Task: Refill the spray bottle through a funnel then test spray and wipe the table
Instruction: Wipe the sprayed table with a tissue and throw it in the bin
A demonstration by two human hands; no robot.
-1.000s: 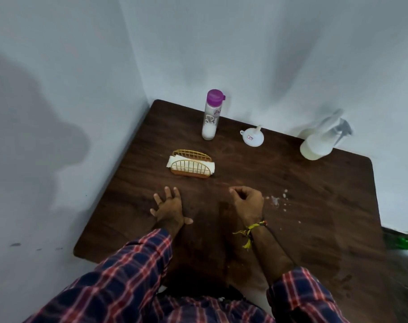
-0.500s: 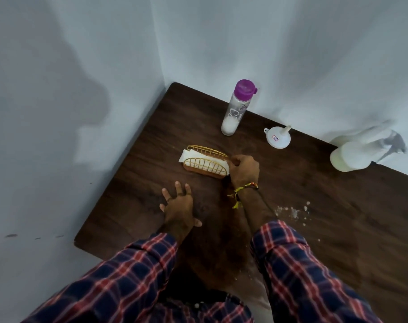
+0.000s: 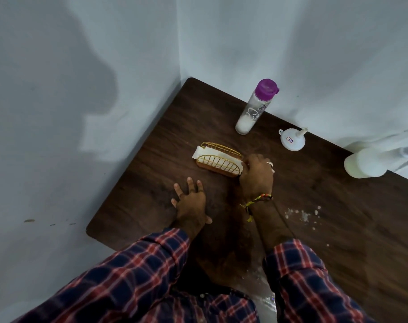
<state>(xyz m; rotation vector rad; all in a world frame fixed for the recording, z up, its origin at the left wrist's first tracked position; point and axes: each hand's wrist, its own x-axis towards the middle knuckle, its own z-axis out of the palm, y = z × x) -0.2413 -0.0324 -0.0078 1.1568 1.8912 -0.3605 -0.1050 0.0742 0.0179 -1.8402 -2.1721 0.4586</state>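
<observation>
- Right hand (image 3: 256, 177) has moved from mid-bench to the napkin holder (image 3: 218, 160); fingers curled at the napkins' (image 3: 206, 153) end, grip itself hidden.
- Left hand (image 3: 190, 204) stays flat on the bench (image 3: 338, 206), fingers spread.
- Spray bottle (image 3: 370, 163) far right, funnel (image 3: 291, 139) beside it, untouched.
- Droplets (image 3: 303, 214) by right wrist: probably wipe step starting.

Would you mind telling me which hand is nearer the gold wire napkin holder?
Right hand is at the napkin holder's right end; left hand lies flat on the table, apart.
</observation>
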